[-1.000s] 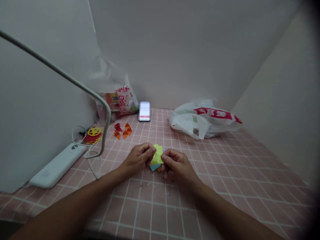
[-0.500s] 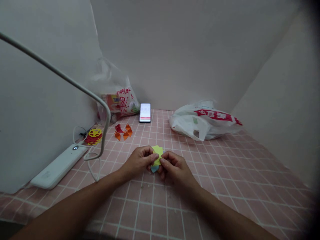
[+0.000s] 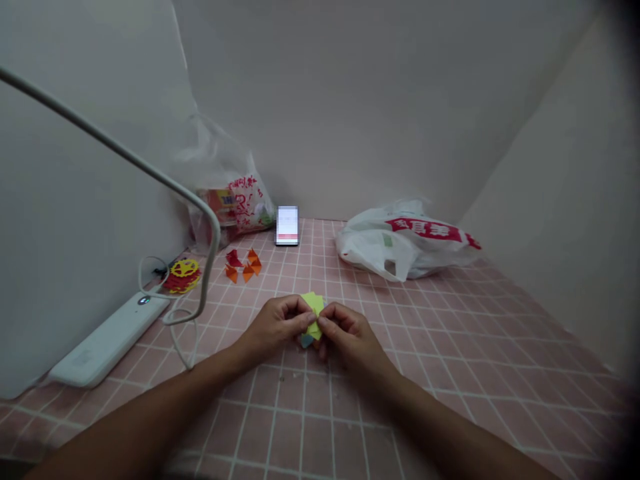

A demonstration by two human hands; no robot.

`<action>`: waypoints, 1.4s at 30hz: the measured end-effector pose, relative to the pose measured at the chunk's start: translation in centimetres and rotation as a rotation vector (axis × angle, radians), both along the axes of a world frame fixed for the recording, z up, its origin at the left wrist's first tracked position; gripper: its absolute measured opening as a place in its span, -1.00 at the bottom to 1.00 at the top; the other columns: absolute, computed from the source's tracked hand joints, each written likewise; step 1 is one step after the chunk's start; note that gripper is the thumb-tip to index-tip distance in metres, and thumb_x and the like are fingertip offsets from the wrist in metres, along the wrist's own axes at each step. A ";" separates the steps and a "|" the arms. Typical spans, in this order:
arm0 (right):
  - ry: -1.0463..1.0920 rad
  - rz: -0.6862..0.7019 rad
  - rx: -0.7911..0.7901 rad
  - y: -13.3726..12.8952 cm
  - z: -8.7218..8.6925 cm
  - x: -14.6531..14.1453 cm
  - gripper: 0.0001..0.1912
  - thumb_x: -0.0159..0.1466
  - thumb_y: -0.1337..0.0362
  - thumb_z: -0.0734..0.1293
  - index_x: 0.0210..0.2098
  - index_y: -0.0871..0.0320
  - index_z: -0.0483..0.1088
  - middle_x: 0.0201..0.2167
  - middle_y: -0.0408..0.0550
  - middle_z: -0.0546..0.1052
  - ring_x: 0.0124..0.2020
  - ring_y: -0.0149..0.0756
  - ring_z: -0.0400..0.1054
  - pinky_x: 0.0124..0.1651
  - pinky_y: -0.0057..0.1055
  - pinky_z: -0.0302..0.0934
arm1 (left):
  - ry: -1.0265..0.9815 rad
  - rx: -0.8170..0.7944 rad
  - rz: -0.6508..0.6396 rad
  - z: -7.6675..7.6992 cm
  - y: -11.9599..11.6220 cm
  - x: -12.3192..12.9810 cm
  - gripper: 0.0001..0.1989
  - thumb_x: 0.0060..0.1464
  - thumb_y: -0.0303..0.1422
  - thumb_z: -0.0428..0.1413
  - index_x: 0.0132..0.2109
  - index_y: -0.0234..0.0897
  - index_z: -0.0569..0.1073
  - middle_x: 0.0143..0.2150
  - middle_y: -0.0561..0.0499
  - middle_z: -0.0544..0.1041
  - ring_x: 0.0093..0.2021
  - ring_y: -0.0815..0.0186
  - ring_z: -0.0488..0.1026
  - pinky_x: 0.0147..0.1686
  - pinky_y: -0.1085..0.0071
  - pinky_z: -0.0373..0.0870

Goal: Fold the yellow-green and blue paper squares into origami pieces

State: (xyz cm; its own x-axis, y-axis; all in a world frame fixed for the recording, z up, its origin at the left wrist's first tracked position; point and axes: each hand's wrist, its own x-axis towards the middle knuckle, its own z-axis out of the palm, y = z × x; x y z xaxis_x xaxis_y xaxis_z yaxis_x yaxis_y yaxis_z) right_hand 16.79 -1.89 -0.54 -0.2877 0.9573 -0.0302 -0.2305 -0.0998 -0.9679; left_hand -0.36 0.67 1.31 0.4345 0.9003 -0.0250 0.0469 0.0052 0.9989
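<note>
Between my two hands, a little above the tablecloth, are small yellow paper sheets (image 3: 313, 303), their edges fanned slightly apart. My left hand (image 3: 283, 321) pinches the paper's left side between thumb and forefinger. On the opposite side my right hand (image 3: 347, 328) pinches it too, the thumb tips almost meeting. Below the yellow sheets a bit of blue paper (image 3: 307, 341) shows; whether it is joined to them I cannot tell. The lower fingers of both hands are partly hidden. Further off lie small folded orange paper pieces (image 3: 249, 272) and a red folded piece (image 3: 233, 258).
A phone (image 3: 287, 225) stands at the back near a filled plastic bag (image 3: 245, 207). A white plastic bag (image 3: 400, 240) lies back right. At left are yellow and red cut-out discs (image 3: 184, 270), a white power bank-like device (image 3: 107, 343) and a grey bent stand arm (image 3: 214, 233). Pink checked cloth (image 3: 450, 373) covers the table.
The fingers have shifted slightly on the yellow paper, and less of the blue paper shows. Both hands keep their pinch. The whole view has drifted a little.
</note>
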 end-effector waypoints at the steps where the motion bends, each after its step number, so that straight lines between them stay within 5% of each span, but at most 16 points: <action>1: 0.008 0.004 -0.003 0.0 0.0 0.0 -0.73 0.22 0.10 0.38 -0.40 0.16 0.32 -0.60 -0.19 0.48 -0.69 -0.48 0.28 -0.59 -0.54 0.12 | -0.016 -0.017 -0.003 0.0 0.0 0.0 -0.71 0.05 -0.18 0.19 -0.40 -0.33 0.38 -0.52 0.10 0.42 -0.57 0.46 0.34 -0.51 0.50 0.28; 10: -0.001 -0.013 -0.015 -0.1 0.4 0.2 -0.75 0.22 0.13 0.38 -0.43 0.16 0.33 -0.57 -0.17 0.49 -0.65 -0.47 0.31 -0.57 -0.53 0.14 | -0.082 -0.139 -0.041 -0.4 0.1 0.1 -0.74 0.03 -0.20 0.20 -0.35 -0.34 0.41 -0.51 0.08 0.47 -0.57 0.46 0.35 -0.49 0.49 0.27; 42: -0.068 0.018 -0.019 -0.1 0.6 0.0 -0.77 0.20 0.14 0.36 -0.44 0.16 0.32 -0.59 -0.19 0.47 -0.66 -0.49 0.27 -0.57 -0.52 0.14 | 0.039 -0.071 -0.007 0.3 -0.3 0.3 -0.79 -0.01 -0.26 0.17 -0.40 -0.32 0.36 -0.56 0.14 0.40 -0.60 0.48 0.31 -0.53 0.51 0.22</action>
